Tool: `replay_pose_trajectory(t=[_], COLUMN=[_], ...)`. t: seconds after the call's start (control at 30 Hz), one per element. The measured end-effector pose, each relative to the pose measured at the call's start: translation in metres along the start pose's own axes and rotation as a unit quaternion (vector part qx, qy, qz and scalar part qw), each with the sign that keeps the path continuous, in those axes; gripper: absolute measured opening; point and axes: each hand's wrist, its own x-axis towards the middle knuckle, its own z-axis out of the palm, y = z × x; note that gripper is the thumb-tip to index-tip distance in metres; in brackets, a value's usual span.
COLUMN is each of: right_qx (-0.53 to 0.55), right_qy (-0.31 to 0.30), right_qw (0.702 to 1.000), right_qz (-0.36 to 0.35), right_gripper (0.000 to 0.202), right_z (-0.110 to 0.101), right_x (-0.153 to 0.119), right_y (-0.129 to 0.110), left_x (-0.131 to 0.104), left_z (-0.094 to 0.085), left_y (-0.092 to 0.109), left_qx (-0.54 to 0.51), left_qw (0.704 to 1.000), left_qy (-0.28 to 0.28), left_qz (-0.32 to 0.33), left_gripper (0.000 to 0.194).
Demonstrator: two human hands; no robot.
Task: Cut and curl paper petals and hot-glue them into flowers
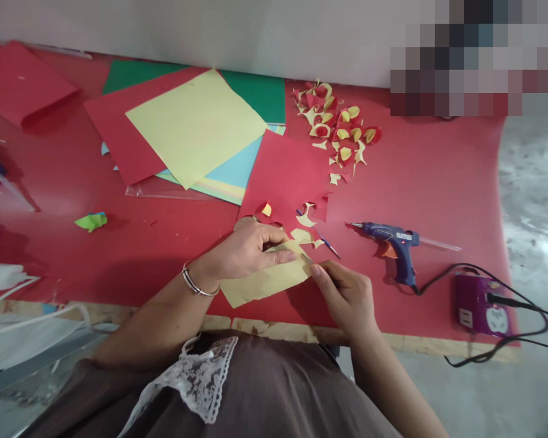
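Note:
My left hand (256,249) is closed on a yellow sheet of paper (256,286), with the thumb lying along its top edge. My right hand (347,292) is closed at the sheet's right end. From its fingers a short metal blade (307,258), seemingly of scissors, reaches over the paper's corner; the handles are hidden in the hand. Just beyond lie yellow paper offcuts (304,235), a blue pen (329,244) and a red sheet (292,176) with cut-outs along its near edge. One small red and yellow paper piece (266,209) rests on that sheet.
A blue glue gun (399,240) lies at right, its cord running to a purple power socket box (481,304). Small red and yellow paper flowers (342,131) are heaped at the back. Coloured sheets (196,128) are stacked back left. A green paper piece (91,221) lies left.

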Motion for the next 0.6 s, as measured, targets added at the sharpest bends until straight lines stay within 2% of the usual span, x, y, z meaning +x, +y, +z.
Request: replay_pose_trajectory(t=[0.43,0.6], right_qx=[0.009,0.014], right_qy=[0.004,0.007], right_qw=[1.000,1.000], right_qz=[-0.004,0.007], right_gripper=[0.057,0.061], right_z=[0.0028,0.0031], right_x=[-0.0017,-0.0014], right_y=[0.0008,-0.0016], left_x=[0.0011,0.0025], left_z=[0.0015,0.0036], left_y=[-0.0022,-0.0034], left_qx=[0.033,0.037], left_qw=[0.999,0.999], left_qy=[0.003,0.011], left_qz=[0.008,0.011], left_gripper=[0.054,0.056])
